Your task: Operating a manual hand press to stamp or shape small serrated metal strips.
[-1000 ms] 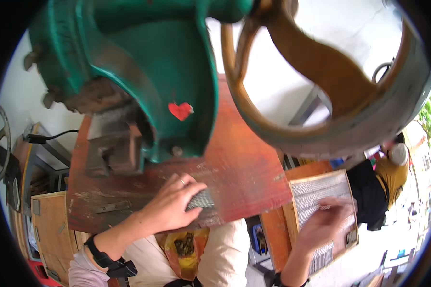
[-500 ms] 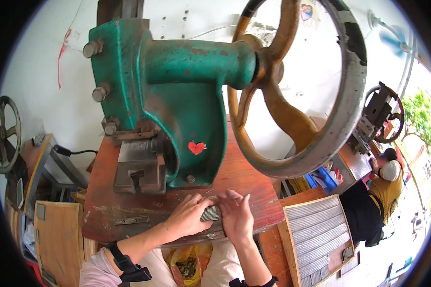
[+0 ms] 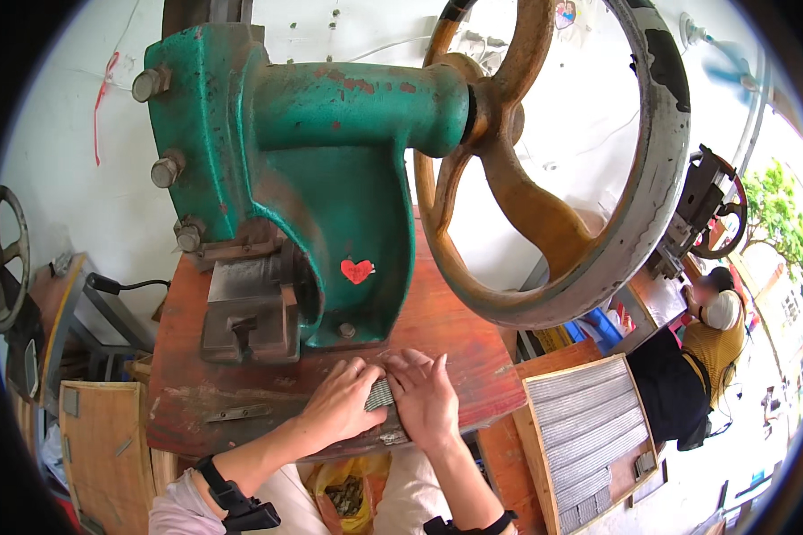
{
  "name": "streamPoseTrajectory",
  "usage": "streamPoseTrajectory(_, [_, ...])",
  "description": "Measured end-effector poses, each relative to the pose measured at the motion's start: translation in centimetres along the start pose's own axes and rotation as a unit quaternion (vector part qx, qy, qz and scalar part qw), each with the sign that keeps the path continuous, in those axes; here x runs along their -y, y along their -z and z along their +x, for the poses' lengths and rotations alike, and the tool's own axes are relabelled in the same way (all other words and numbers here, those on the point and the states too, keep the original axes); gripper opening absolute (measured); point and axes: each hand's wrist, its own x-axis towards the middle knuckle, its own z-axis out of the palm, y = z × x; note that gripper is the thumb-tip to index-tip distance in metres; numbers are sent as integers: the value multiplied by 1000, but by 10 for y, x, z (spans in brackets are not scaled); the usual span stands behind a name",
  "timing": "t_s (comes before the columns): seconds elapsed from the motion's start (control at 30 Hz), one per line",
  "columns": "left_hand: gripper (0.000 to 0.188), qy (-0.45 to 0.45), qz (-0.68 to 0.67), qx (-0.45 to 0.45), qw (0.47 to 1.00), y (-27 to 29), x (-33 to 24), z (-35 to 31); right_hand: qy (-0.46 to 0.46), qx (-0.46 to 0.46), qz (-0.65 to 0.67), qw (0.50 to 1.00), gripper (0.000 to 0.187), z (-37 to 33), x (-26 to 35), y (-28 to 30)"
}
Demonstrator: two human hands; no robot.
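Observation:
Over the front of the red wooden bench top, my left hand point(image 3: 337, 403) has its fingers closed around a small stack of thin grey ribbed metal pieces point(image 3: 379, 395). My right hand point(image 3: 426, 399) is stretched out flat, its palm side against the right end of the stack and its thumb raised. Just behind my hands stands a green hand press point(image 3: 357, 192), with a steel die block point(image 3: 252, 330) at its left foot. A short metal strip point(image 3: 238, 414) lies on the bench beside my left forearm.
The press's large handwheel point(image 3: 660, 178) overhangs at the right. Below it, a wooden tray point(image 3: 533, 446) holds rows of stacked metal pieces. At the left stands a wooden board point(image 3: 103, 446). A yellow bag point(image 3: 366, 508) sits between my legs. A person point(image 3: 709, 343) works at far right.
The whole view has shifted slightly to the left and up. My right hand has closed in a little on the stack, which my left hand still grips.

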Motion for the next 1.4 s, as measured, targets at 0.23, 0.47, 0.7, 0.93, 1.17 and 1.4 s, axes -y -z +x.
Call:
streamPoseTrajectory(0.23, [50,17,8,-2,1000,-2,-1,-2,-13,50,-10,999,49,-1,0,3])
streamPoseTrajectory(0.47, [51,11,0,-10,1000,-2,-1,-3,44,84,-209,973,33,-11,22,3])
streamPoseTrajectory(0.7, [64,-2,-14,-10,1000,-2,2,-7,106,238,-690,675,65,-13,45,-3])
streamPoseTrajectory(0.93, [70,-13,-16,-9,1000,-1,5,-9,87,276,-694,659,72,1,45,-9])
streamPoseTrajectory(1.17, [72,-16,11,-23,1000,9,-8,-18,87,283,-720,627,71,3,47,-9])
streamPoseTrajectory(1.4, [70,16,13,-20,1000,13,-11,-42,101,280,-700,649,68,1,47,-8])
